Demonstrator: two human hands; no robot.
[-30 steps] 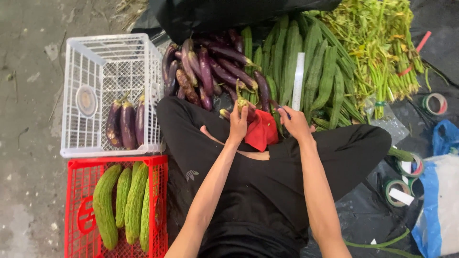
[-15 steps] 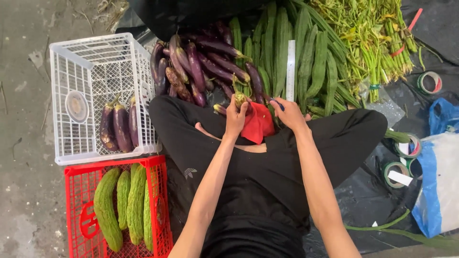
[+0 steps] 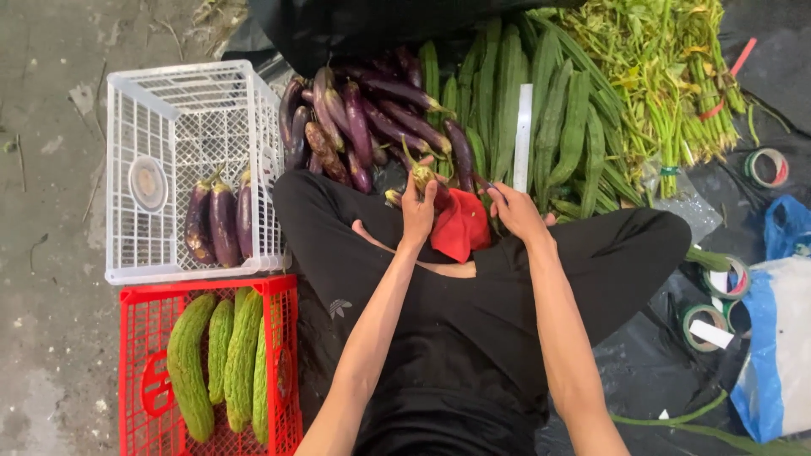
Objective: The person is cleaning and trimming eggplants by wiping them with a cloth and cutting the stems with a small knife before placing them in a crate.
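My left hand [image 3: 417,209] grips a purple eggplant [image 3: 425,178] by its green stem end, just above my lap. My right hand [image 3: 516,211] is close beside it, fingers curled around a thin dark object [image 3: 487,182] that points toward the eggplant; I cannot tell what it is. A red cloth-like thing [image 3: 461,230] lies between the two hands on my black trousers. Right behind the hands is a pile of long purple eggplants [image 3: 363,118].
At left, a white crate [image 3: 182,89] holds three eggplants [image 3: 221,224]. Below it a red crate [image 3: 135,371] holds bumpy green gourds [image 3: 211,359]. Long ridged gourds [image 3: 553,118], leafy stems [image 3: 676,76], a white stick [image 3: 524,127], tape rolls [image 3: 728,279] and a blue-white bag [image 3: 781,338] lie at right.
Both hands stay together at the eggplant and the red thing. The view has drifted slightly, so the crates and piles sit a little differently in the frame.
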